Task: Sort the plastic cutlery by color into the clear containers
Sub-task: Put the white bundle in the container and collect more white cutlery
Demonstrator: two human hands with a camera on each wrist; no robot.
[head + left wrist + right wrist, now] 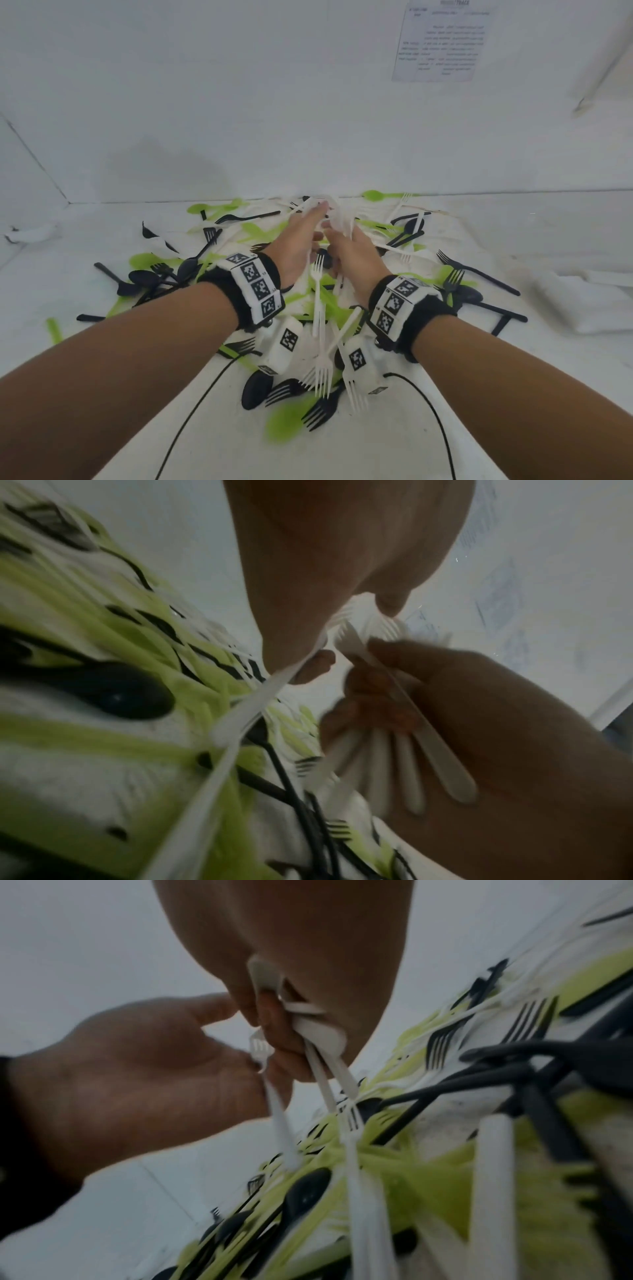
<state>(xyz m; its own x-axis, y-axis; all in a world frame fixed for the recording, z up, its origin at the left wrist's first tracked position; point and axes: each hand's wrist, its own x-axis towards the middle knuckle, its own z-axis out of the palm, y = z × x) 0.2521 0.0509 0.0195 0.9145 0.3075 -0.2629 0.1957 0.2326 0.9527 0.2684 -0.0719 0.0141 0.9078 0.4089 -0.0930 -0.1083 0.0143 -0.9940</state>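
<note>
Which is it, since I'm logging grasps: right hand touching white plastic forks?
Touching: left wrist view shows right hand gripping white plastic forks.

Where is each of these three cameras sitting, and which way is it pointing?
Head: on the person's head, looking forward and down at the cutlery pile; both forearms, left hand and right hand show.
Left wrist: along the left hand toward its fingers; the right hand grips white cutlery.
Right wrist: along the right hand; the left hand pinches a white fork.
All three views share both hands and the white pieces.
</note>
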